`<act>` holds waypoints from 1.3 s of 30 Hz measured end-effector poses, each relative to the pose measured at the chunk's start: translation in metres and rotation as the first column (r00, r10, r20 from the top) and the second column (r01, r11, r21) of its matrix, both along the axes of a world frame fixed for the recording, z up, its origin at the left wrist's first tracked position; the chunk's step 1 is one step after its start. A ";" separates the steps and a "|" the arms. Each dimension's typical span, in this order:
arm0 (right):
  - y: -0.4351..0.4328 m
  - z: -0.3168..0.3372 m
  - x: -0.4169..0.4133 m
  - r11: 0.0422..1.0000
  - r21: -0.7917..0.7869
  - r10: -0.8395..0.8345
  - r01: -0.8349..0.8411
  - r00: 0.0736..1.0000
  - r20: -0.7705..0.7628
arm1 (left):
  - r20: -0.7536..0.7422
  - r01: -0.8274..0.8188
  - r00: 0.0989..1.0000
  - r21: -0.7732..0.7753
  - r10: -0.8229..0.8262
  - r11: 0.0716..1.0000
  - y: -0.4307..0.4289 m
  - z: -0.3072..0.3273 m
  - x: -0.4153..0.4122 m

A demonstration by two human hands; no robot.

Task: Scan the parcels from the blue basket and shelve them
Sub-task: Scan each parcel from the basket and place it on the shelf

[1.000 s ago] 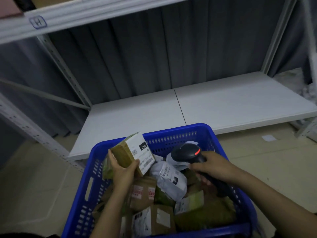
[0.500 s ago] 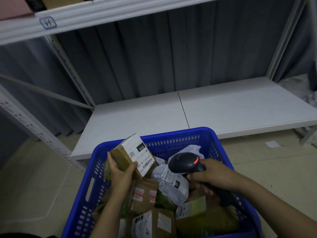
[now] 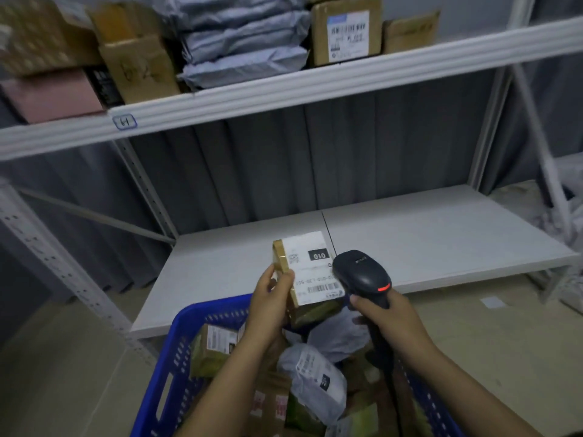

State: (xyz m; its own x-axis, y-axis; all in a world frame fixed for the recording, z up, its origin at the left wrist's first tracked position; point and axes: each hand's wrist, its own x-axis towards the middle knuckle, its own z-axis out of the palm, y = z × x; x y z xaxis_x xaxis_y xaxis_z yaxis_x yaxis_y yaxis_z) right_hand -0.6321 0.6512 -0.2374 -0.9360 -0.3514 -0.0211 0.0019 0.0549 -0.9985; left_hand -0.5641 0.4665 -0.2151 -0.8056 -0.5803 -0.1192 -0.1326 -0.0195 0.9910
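Note:
My left hand (image 3: 273, 299) grips a small brown cardboard parcel (image 3: 310, 279) with a white shipping label, held up above the blue basket (image 3: 164, 370). My right hand (image 3: 383, 316) holds a black barcode scanner (image 3: 359, 275) by its handle; its head, with a red light lit, sits right next to the parcel's label. The basket below holds several more parcels, among them a grey poly bag (image 3: 315, 378) and brown boxes (image 3: 217, 348).
A white lower shelf (image 3: 441, 234) runs behind the basket. The upper shelf (image 3: 284, 89) carries cardboard boxes (image 3: 345, 33), stacked grey mailers (image 3: 246, 42) and a pink box (image 3: 53, 96). Metal uprights (image 3: 60, 272) stand at left and right. Beige floor surrounds the basket.
My left hand lifted the parcel up out of the basket, and my right hand raised the scanner beside its label. The view tilted upward, bringing the upper shelf into sight.

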 end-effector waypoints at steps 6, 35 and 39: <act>0.018 0.046 -0.005 0.970 -0.153 -0.197 0.189 0.980 -0.038 | -0.005 0.222 0.972 -0.302 -0.235 0.927 0.037 0.063 -0.032; 0.096 0.317 -0.189 0.826 -0.515 -0.409 0.230 0.873 -0.266 | -0.218 0.244 0.877 -0.567 -0.429 0.787 0.093 0.377 -0.278; 0.102 0.318 -0.208 0.831 -0.502 -0.409 0.238 0.874 -0.263 | -0.183 0.062 0.941 -0.731 -0.283 0.679 0.079 0.375 -0.316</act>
State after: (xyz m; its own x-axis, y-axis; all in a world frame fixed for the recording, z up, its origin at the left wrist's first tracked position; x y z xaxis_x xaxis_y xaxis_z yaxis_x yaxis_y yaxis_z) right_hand -0.8401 0.7534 0.0806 -0.9103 0.0831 0.4054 -0.4090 -0.3308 -0.8505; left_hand -0.8799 0.5456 0.1596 -0.8341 -0.2466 0.4935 0.2023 0.6954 0.6895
